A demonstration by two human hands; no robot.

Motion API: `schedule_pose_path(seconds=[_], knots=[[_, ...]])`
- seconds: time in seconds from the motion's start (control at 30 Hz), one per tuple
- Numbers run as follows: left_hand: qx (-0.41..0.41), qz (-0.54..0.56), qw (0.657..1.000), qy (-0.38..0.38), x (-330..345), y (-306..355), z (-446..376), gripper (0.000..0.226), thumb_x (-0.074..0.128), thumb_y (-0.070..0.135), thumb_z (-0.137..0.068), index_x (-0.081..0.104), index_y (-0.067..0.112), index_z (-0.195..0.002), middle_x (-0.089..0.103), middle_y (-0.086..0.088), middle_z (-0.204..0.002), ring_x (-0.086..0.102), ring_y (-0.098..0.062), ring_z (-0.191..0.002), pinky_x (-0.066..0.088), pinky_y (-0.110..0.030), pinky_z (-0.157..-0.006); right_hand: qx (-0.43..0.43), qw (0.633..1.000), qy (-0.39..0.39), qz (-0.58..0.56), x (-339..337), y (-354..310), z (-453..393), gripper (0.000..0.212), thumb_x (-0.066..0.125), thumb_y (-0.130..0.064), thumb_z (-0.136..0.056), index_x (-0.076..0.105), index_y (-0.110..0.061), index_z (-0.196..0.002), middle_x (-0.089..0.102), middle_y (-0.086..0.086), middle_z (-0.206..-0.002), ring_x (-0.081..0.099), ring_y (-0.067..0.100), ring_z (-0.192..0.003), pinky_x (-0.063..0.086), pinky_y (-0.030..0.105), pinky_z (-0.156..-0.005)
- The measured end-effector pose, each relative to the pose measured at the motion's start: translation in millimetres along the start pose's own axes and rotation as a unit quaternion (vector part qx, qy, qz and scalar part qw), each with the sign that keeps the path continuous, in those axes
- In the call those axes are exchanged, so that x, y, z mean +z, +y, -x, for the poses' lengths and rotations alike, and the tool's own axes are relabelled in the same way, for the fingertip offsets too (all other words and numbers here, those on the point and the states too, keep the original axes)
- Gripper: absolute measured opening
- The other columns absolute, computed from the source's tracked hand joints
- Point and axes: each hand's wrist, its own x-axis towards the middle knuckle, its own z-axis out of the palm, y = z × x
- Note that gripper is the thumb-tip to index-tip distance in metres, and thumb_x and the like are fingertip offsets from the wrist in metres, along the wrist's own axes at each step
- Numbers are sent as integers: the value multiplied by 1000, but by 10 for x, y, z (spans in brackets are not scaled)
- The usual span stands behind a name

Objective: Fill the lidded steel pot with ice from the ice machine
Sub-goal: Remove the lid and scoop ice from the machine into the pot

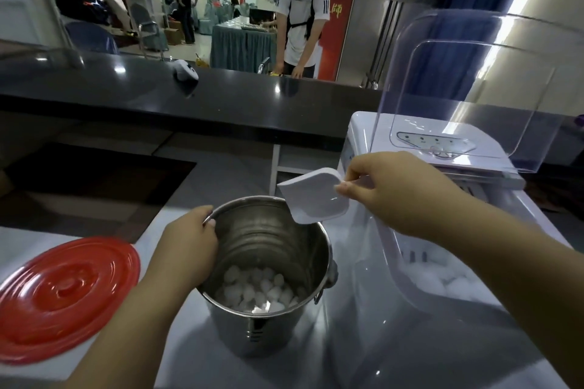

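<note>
The steel pot (268, 240) stands uncovered on the grey counter, with a layer of white ice pieces (259, 290) in its bottom. My left hand (189, 243) grips the pot's left rim. My right hand (392, 189) pinches the handle of a white plastic scoop (313, 196), held tilted above the pot's right rim; the scoop looks empty. The white ice machine (410, 136) stands to the right with its clear lid (474, 79) raised, and more ice (442, 281) shows in its bin under my right forearm.
The red lid (66, 294) lies flat on the counter left of the pot. A dark recessed opening (88, 186) sits behind it. A black raised counter (221, 95) crosses the back, with a white headset on it. People stand beyond.
</note>
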Motion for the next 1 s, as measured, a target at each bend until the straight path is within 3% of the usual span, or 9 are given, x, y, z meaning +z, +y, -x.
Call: schedule_pose_path(seconds=[0.07, 0.17, 0.33, 0.47, 0.6, 0.73, 0.9, 1.0], knots=[[10, 4, 1000, 7, -2, 15, 16, 23, 44, 13, -95, 63, 11, -107, 65, -10, -103, 49, -20, -85, 33, -28, -72, -2, 1000, 7, -7, 18, 0, -2, 23, 53, -45, -92, 60, -24, -89, 64, -3, -84, 59, 12, -78, 53, 32, -75], [15, 5, 1000, 12, -11, 25, 19, 24, 44, 15, -96, 63, 12, -111, 63, -9, -106, 45, -17, -85, 32, -26, -73, -3, 999, 16, -39, 22, 12, 10, 24, 51, -44, -93, 59, -23, -84, 62, -2, -78, 57, 12, -72, 51, 28, -69], [30, 8, 999, 18, -40, 62, 39, 22, 51, 19, -93, 63, 9, -109, 64, -10, -105, 56, -27, -100, 35, -28, -76, 8, 990, 44, -131, 1, 51, 82, 26, 51, -42, -92, 57, -26, -73, 58, -6, -68, 53, 8, -65, 40, 20, -59], [53, 7, 998, 43, -70, 128, 81, 44, 58, 26, -90, 52, 12, -131, 55, -8, -129, 49, -24, -119, 32, -25, -89, 27, 968, 89, -233, -27, 126, 197, 31, 52, -39, -92, 65, -17, -73, 60, -3, -62, 53, 9, -58, 43, 21, -60], [129, 31, 987, 96, -133, 297, 161, 40, 61, 24, -88, 57, 11, -126, 57, -6, -126, 50, -19, -118, 30, -21, -90, 76, 935, 118, -326, -92, 217, 330, 33, 51, -32, -95, 65, -13, -71, 56, -6, -53, 50, 5, -51, 41, 13, -50], [194, 61, 972, 117, -155, 557, 242, 34, 62, 23, -87, 61, 11, -119, 62, -2, -116, 48, -6, -102, 34, -21, -83, 97, 924, 156, -335, -194, 369, 504, 37, 50, -25, -96, 61, -11, -64, 52, -1, -56, 44, 9, -53, 35, 19, -51], [226, 111, 963, 99, -38, 977, 370, 33, 63, 27, -86, 63, 15, -116, 57, 11, -104, 52, -4, -99, 34, -10, -78, 102, 931, 192, -295, -285, 642, 694, 38, 54, -22, -93, 59, -10, -57, 50, -2, -50, 43, 10, -49, 37, 26, -53], [229, 136, 962, 61, 87, 1209, 429, 38, 64, 31, -85, 62, 17, -120, 63, 6, -112, 57, -9, -106, 42, -22, -88, 100, 944, 211, -232, -335, 807, 788, 34, 56, -20, -91, 60, -11, -58, 54, 5, -54, 47, 20, -55, 40, 31, -57]])
